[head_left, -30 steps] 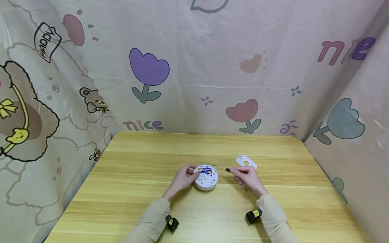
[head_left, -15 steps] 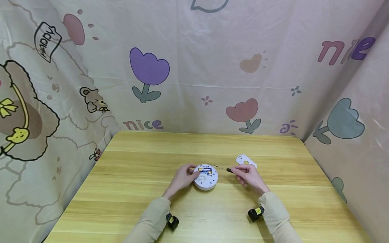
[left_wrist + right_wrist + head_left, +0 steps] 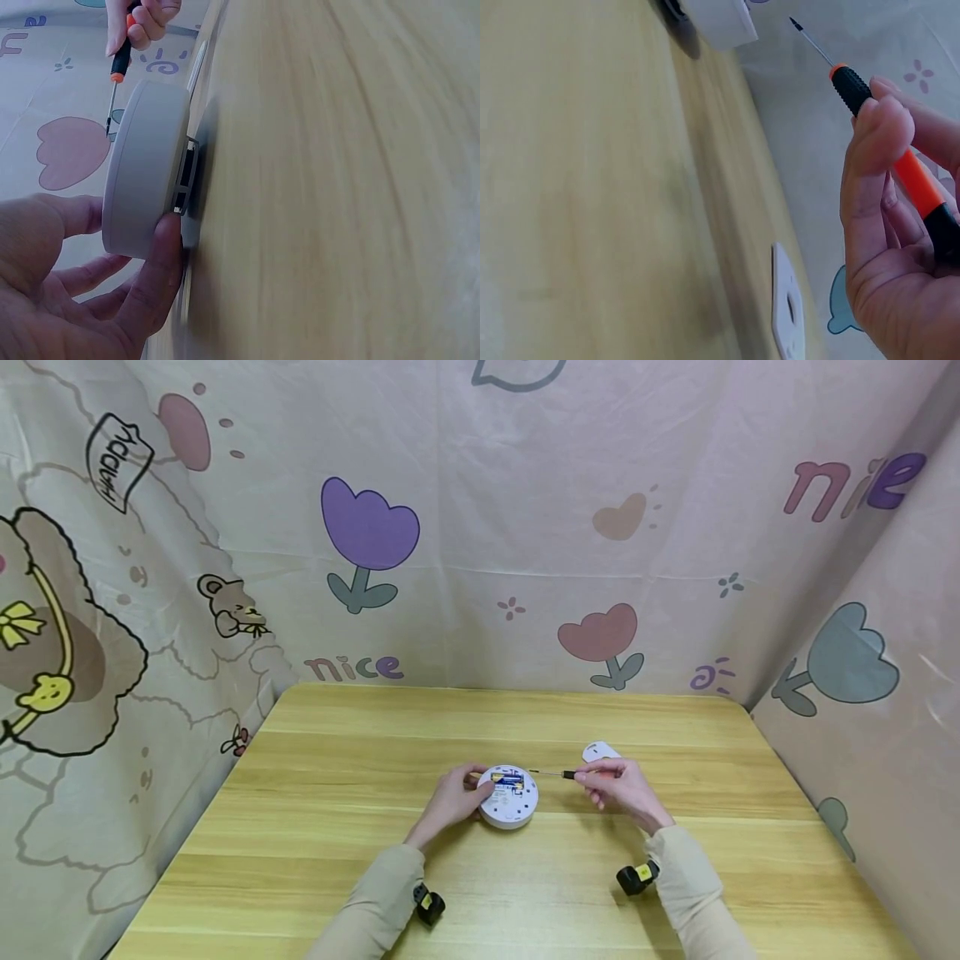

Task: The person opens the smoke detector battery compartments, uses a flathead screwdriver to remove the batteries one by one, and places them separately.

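A round white battery-powered device (image 3: 508,814) is over the middle of the table, its face up with blue-and-gold batteries (image 3: 510,780) showing in a slot. My left hand (image 3: 453,797) grips its left edge, thumb on the top face and fingers at the side and below. In the left wrist view a small dark clip (image 3: 186,176) juts from the device's underside, close over the table. My right hand (image 3: 626,789) pinches a screwdriver (image 3: 919,182) with an orange and black handle. The screwdriver's thin shaft points left, its tip beside the device's upper right edge.
A flat white plate (image 3: 597,751) with a hole lies on the table behind my right hand, partly covered by it. The wooden table (image 3: 337,827) ends at a printed cloth (image 3: 465,527) hanging behind. Black wrist cameras (image 3: 637,877) hang below both sleeves.
My right hand has drifted slightly right with the screwdriver, whose shaft now lies more level. It covers more of the white plate. The left hand and the device have hardly moved.
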Motion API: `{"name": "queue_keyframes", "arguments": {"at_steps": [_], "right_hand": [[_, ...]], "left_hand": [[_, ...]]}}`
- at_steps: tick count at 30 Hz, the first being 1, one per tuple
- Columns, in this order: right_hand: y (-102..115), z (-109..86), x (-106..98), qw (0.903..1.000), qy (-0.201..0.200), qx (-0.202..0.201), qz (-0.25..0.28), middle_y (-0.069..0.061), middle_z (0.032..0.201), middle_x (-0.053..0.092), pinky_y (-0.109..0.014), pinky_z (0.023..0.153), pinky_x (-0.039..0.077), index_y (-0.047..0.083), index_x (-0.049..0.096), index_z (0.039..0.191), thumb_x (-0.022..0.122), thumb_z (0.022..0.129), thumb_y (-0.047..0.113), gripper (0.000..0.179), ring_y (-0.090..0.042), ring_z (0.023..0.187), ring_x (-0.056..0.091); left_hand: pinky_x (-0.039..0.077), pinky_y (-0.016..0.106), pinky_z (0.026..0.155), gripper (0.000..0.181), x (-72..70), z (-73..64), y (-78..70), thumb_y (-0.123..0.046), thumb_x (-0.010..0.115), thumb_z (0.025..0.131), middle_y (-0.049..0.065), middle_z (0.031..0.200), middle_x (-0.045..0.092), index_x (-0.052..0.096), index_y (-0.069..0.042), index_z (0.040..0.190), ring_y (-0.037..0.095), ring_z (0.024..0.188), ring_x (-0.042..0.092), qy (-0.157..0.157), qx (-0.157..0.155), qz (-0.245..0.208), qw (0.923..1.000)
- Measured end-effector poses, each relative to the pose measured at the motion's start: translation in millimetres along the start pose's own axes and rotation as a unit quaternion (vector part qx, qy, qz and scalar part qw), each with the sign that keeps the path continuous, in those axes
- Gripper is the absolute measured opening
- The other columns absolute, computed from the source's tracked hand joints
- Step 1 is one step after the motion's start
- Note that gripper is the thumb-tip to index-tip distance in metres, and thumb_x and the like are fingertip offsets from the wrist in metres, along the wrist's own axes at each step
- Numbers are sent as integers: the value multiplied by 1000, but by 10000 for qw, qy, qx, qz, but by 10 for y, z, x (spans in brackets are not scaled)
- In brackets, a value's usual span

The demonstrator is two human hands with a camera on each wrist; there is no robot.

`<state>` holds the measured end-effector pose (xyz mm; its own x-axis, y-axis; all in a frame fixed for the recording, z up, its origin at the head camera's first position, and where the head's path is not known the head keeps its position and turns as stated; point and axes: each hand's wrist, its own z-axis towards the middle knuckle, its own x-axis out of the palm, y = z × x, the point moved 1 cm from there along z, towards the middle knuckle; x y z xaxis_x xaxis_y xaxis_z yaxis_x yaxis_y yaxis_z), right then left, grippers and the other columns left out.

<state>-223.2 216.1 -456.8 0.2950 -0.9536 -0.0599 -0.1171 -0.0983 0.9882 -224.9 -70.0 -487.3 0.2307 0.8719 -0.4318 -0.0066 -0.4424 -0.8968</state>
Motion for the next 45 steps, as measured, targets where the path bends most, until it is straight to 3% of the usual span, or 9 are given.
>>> {"name": "queue_keyframes", "arguments": {"at_steps": [5, 11, 24, 34, 45], "right_hand": [[74, -18, 26, 9996, -203, 63, -160, 0, 63, 63, -19, 44, 47, -8, 60, 106, 67, 78, 17, 38, -10, 51, 53], [103, 4, 40, 9977, -362, 136, -558, -3, 60, 61, -20, 41, 45, -5, 63, 101, 68, 77, 23, 36, -9, 48, 50], [159, 114, 4, 9890, -118, -19, -1471, -4, 59, 56, -30, 40, 45, 1, 65, 90, 70, 76, 24, 28, -13, 45, 47], [204, 202, 32, 9641, -221, -430, -2609, -5, 58, 56, -22, 34, 36, 18, 68, 80, 72, 71, 39, 23, -9, 42, 42], [313, 241, 105, 9417, -88, -961, -3224, -1, 68, 64, -25, 41, 47, 20, 68, 75, 72, 72, 36, 17, -9, 50, 52]], "left_hand": [[55, 28, 51, 37, 1, -4, -3, -24, 60, 84, 15, 96, 59, 54, -9, 116, 15, 60, 57, 9, 7, -17, 10000], [55, 31, 50, 37, 7, -8, -8, -26, 60, 84, 12, 89, 57, 54, -8, 116, 15, 55, 57, -45, -44, 0, 10000], [56, 31, 50, 37, 9, -3, -2, -25, 61, 84, 12, 89, 57, 54, -7, 115, 14, 55, 57, -19, -150, -240, 9996], [56, 32, 50, 35, 13, 13, 12, -24, 61, 83, 11, 89, 55, 55, -8, 114, 15, 54, 57, -16, -318, -359, 9988], [56, 32, 51, 39, 15, -10, -17, -23, 60, 84, 13, 91, 56, 54, -4, 117, 14, 56, 57, 48, -362, -481, 9982]]}}
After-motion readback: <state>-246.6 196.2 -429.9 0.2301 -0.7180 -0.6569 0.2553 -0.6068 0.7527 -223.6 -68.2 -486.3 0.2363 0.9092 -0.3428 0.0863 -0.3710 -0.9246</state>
